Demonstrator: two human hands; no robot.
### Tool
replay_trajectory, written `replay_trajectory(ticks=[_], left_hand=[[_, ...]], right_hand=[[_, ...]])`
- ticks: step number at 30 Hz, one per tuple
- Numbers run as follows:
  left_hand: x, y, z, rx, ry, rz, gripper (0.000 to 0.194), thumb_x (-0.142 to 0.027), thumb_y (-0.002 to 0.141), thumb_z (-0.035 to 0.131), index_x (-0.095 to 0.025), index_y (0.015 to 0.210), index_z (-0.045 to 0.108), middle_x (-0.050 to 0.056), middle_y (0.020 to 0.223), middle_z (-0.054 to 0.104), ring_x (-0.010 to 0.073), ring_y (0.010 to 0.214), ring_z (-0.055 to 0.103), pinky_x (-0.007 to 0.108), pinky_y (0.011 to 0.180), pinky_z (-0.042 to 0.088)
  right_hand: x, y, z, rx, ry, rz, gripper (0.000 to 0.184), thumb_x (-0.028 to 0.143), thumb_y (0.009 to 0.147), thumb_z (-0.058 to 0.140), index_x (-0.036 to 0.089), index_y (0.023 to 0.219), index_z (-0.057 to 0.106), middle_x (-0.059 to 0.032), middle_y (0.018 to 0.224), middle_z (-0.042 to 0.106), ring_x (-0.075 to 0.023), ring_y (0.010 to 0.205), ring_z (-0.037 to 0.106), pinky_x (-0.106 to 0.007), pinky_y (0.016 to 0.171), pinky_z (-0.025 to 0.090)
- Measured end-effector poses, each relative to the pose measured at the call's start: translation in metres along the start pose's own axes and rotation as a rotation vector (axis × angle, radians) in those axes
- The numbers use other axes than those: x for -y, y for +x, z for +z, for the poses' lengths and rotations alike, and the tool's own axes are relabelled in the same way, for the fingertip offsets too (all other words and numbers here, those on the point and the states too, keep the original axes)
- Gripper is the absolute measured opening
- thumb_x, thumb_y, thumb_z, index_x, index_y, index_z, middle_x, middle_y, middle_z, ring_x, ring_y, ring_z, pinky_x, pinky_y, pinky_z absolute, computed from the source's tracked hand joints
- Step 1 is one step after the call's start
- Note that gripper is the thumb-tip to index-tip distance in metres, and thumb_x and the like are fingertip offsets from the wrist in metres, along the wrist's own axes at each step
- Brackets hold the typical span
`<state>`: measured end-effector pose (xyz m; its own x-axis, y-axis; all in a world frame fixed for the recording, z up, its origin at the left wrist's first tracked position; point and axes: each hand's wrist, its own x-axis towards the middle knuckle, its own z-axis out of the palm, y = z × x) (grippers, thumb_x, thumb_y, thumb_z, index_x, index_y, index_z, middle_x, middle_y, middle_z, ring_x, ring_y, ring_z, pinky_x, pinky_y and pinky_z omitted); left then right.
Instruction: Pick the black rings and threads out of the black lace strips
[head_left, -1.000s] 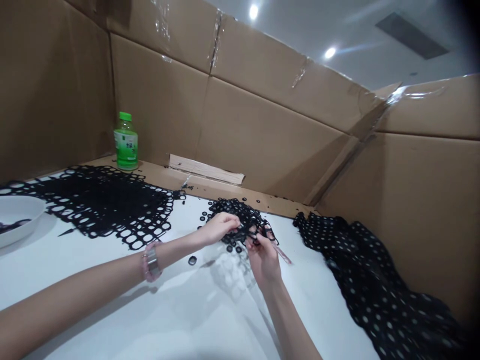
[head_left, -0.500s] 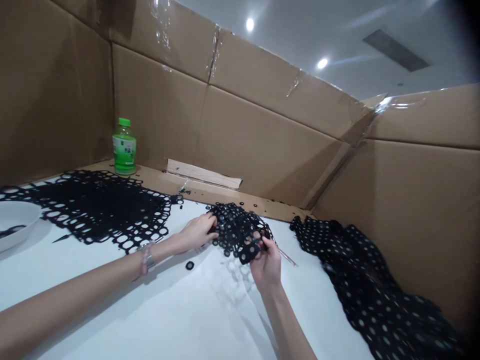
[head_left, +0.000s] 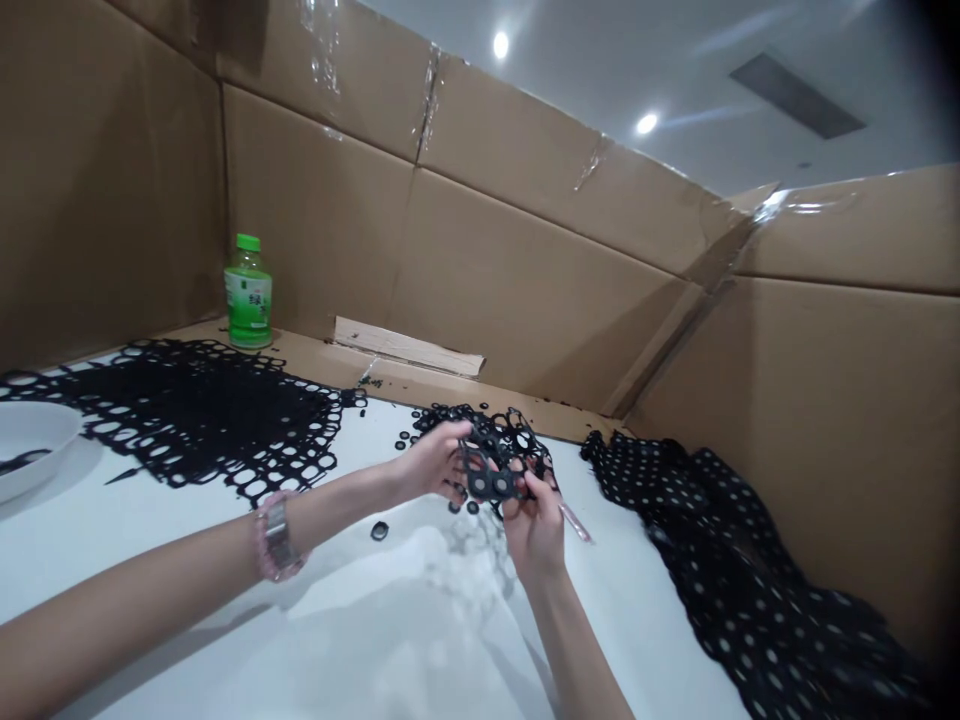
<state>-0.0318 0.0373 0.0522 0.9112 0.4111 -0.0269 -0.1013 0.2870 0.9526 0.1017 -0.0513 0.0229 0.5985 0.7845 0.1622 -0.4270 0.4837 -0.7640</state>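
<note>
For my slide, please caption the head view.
Left hand and right hand hold a black perforated sheet above a white table.

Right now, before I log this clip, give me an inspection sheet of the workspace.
Surface: white work surface, cardboard ledge behind.
Job's things: small black punched mesh piece, held up between the hands.
Clutter: large black punched mesh; black dotted mesh; loose black ring; white bowl; green-capped bottle; pink slender strip.
Hands: left hand and right hand both hold the piece.
Cables: nothing seen.
Surroundings: taped cardboard walls, ceiling lights.
</note>
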Motion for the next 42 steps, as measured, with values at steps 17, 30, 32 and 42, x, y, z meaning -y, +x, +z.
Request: replay_trajectory(ticks=[17, 30, 32, 42], left_hand=[[0.002, -0.005, -0.003, -0.589, 1.018, 0.736, 0.028, -0.037, 0.070, 0.063, -0.017, 0.078, 0.044, 0.001, 0.079, 0.050, 0.0140, 0.074, 0.046, 0.024, 0.065, 0.037], [0.009, -0.005, 0.005, -0.126, 1.014, 0.480, 0.030, -0.034, 0.087, 0.039, -0.015, 0.065, 0.045, -0.003, 0.060, 0.047, 0.0088, 0.057, 0.043, 0.019, 0.053, 0.031], [0.011, -0.004, 0.003, -0.118, 0.989, 0.493, 0.029, -0.029, 0.088, 0.035, -0.015, 0.064, 0.046, -0.003, 0.060, 0.050, 0.0091, 0.058, 0.045, 0.019, 0.055, 0.033], [0.016, 0.019, -0.025, -0.340, 0.877, 0.344, 0.030, -0.024, 0.084, 0.020, -0.017, 0.062, 0.039, -0.002, 0.053, 0.045, 0.0087, 0.046, 0.045, 0.019, 0.045, 0.037]], right_hand=[[-0.002, 0.001, -0.002, -0.028, -0.145, 0.094, 0.034, 0.015, 0.052, 0.077, 0.021, 0.080, 0.060, 0.0053, 0.072, 0.062, -0.0103, 0.061, 0.058, -0.018, 0.050, 0.047], [-0.007, -0.004, 0.000, 0.173, -0.209, 0.017, 0.033, 0.018, 0.062, 0.071, 0.021, 0.092, 0.058, 0.0017, 0.081, 0.063, -0.0153, 0.074, 0.059, -0.029, 0.069, 0.050], [-0.007, -0.004, 0.000, 0.183, -0.218, 0.011, 0.028, 0.018, 0.063, 0.070, 0.020, 0.088, 0.059, 0.0008, 0.081, 0.064, -0.0154, 0.072, 0.059, -0.029, 0.068, 0.051], [0.000, 0.000, 0.002, 0.022, 0.028, 0.095, 0.018, 0.012, 0.054, 0.067, 0.019, 0.070, 0.060, 0.0039, 0.067, 0.060, -0.0085, 0.060, 0.054, -0.021, 0.058, 0.051]])
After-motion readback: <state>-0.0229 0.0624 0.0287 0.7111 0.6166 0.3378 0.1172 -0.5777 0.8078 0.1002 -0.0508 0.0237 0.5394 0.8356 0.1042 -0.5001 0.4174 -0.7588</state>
